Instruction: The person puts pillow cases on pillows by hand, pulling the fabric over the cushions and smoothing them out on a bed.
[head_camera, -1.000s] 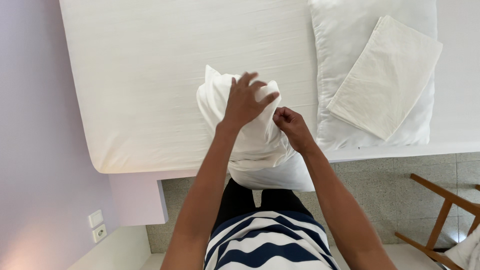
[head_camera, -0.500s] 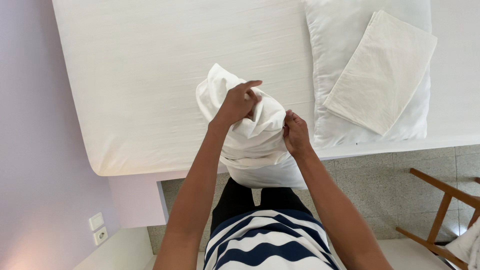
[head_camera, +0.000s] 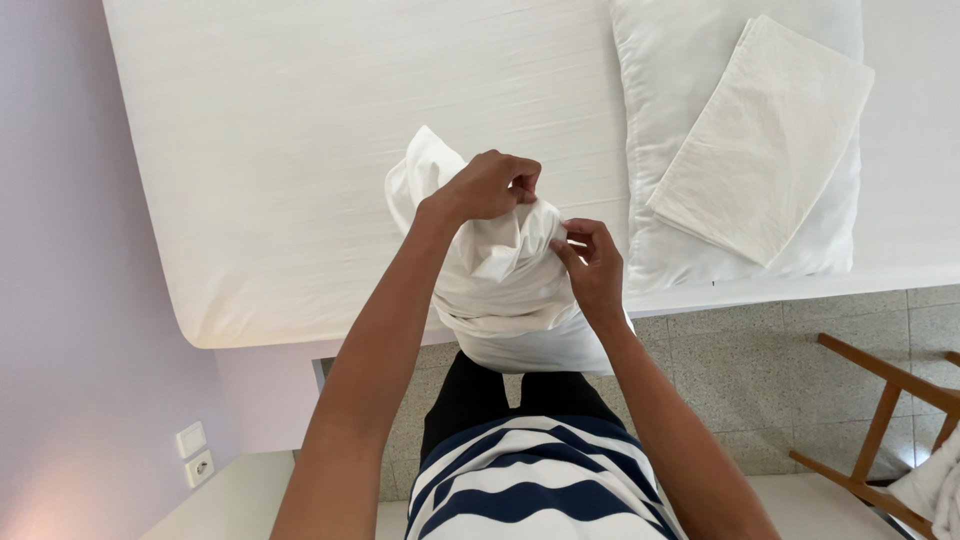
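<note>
Left hand (head_camera: 490, 185) and right hand (head_camera: 592, 262) both grip one white pillow (head_camera: 500, 290); a second pillow (head_camera: 690, 150) lies under one folded pillowcase (head_camera: 765, 135).

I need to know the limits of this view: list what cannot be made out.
- Head view: inside of the white pillowcase, hidden by its own bunched cloth.
- Left hand fingertips, curled into the folds.
- Wooden chair, cut off by the right and bottom edges.
- Pillow partly covered by the folded white cloth.
- Right hand palm, turned away.
</note>
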